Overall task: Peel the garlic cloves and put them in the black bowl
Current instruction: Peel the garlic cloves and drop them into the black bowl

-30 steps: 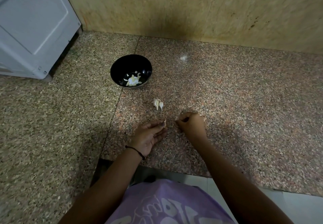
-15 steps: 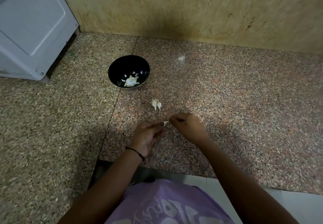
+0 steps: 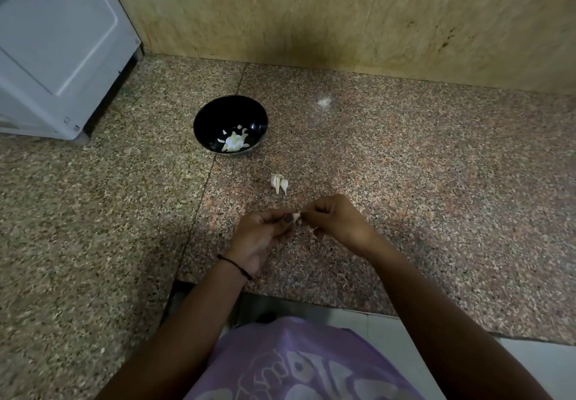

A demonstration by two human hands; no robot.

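So you've got one small garlic clove (image 3: pixel 296 216) pinched between both hands, low over the counter and a bit below the middle of the view. Your left hand (image 3: pixel 261 234) lies palm-up with thumb and fingertips curled onto the clove, dark polish showing on the thumbnail. Your right hand (image 3: pixel 336 222) is knuckles-up, its fingers bunched tight on the clove's other end. The clove looks pale and papery, but it's too small to tell how much skin is on it.

At 12 o'clock from your hands, close by, sits a little cluster of teardrop-shaped cloves (image 3: pixel 279 183), whitish, with their pointed tips aimed back at you. At 11 o'clock from the hands, further off, there's the black bowl (image 3: pixel 218 116): round, glossy, deep, with a handful of pale peeled pieces (image 3: pixel 233 142) pooled at the bottom.

Everything sits on a speckled granite countertop (image 3: pixel 405 181), pinkish-brown, polished enough to catch a glare spot at 1 o'clock from the bowl. A seam (image 3: pixel 202 190) runs from the wall toward you, passing the bowl; the slab at 9 o'clock looks greyer.

The back wall (image 3: pixel 311 10) is beige marbled tile with a dark smudge and a few specks. A smooth white appliance (image 3: pixel 56 41) fills the 10 o'clock corner of the view. There's a thin black thread bracelet (image 3: pixel 235 264) on your left wrist, and a purple printed shirt (image 3: pixel 296 365) at 6 o'clock.
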